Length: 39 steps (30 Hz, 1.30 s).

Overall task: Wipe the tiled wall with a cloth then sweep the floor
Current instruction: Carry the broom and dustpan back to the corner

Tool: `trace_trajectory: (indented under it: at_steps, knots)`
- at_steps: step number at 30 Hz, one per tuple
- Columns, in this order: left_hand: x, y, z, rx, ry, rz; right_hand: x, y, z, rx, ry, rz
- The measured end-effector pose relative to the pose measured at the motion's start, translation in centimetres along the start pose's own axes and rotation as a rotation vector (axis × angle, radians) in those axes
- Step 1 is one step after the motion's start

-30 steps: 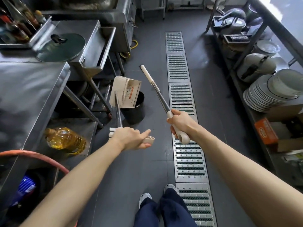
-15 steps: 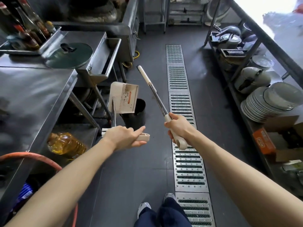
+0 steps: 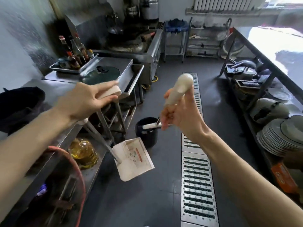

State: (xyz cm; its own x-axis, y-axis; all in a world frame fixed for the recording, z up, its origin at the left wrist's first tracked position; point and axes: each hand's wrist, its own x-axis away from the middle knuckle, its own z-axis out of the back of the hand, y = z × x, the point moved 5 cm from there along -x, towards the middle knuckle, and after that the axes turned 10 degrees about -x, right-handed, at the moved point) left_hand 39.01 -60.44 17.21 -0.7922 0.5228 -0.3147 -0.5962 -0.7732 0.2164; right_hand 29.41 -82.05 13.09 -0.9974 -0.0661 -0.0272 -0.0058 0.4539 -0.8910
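My left hand (image 3: 85, 102) grips the cream handle of a long-handled dustpan. Its metal shaft slants down to the white pan (image 3: 133, 158), which hangs tilted above the dark floor. My right hand (image 3: 180, 118) holds the cream grip of the broom handle (image 3: 179, 89), whose rounded end points up toward the camera. Below the hand, the rest of the shaft runs down toward a black bucket (image 3: 146, 134). The broom head is hidden. A dark cloth (image 3: 21, 102) lies on the steel counter at the left.
Steel counters (image 3: 54, 89) with a pot lid and a tray of bottles line the left. An oil bottle (image 3: 82, 152) and an orange hose (image 3: 77, 174) sit below. A metal floor drain grate (image 3: 196, 185) runs down the aisle. Shelves with stacked plates (image 3: 278, 136) and pots stand on the right.
Both hands have swung their tools upright: the broom's grip end now points up and the dustpan hangs low. The camera has tilted up toward the far end of the kitchen.
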Motion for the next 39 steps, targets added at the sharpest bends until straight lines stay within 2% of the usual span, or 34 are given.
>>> trace_trajectory:
  at_steps: [3, 5, 10, 14, 16, 19, 21, 24, 26, 29, 32, 35, 39]
  knots:
    - [4.2, 0.6, 0.5, 0.056, -0.064, 0.085, -0.5, -0.3, -1.4, 0.272, 0.045, 0.188]
    - [7.6, 0.8, -0.1, 0.066, -0.094, 0.174, -0.2, 0.7, -1.9, 0.361, 0.049, 0.176]
    - [17.8, 2.0, -0.8, -0.056, -0.147, 0.317, 3.0, 4.5, -5.3, 0.343, -0.128, 0.024]
    - [26.4, 3.1, 0.8, -0.162, -0.239, 0.427, 6.8, 6.8, -9.7, 0.499, -0.279, -0.036]
    - [30.8, 3.7, 2.0, -0.189, -0.227, 0.489, 8.9, 7.9, -12.4, 0.674, -0.364, -0.023]
    - [37.6, 4.8, 4.1, -0.185, -0.122, 0.601, 12.5, 9.6, -16.8, 0.901, -0.475, 0.126]
    - [42.3, 5.3, 5.6, -0.187, -0.062, 0.703, 15.1, 11.0, -20.2, 0.846, -0.566, 0.201]
    - [49.2, 5.7, 7.3, -0.241, 0.001, 0.837, 19.2, 13.8, -25.1, 0.712, -0.719, 0.185]
    - [53.8, 5.6, 8.5, -0.308, 0.047, 0.917, 22.5, 15.3, -28.4, 0.717, -0.845, 0.225]
    - [60.3, 5.4, 11.2, -0.458, 0.149, 0.996, 27.2, 16.8, -33.8, 0.709, -0.965, 0.375]
    - [66.0, 4.6, 13.9, -0.498, 0.202, 1.028, 30.8, 19.1, -39.8, 0.691, -1.038, 0.416]
    - [71.4, 2.7, 15.7, -0.457, 0.159, 1.001, 32.9, 21.7, -45.5, 0.677, -1.051, 0.429]
    - [77.6, -1.3, 17.2, -0.435, -0.036, 1.019, 34.0, 23.6, -52.8, 0.703, -1.056, 0.426]
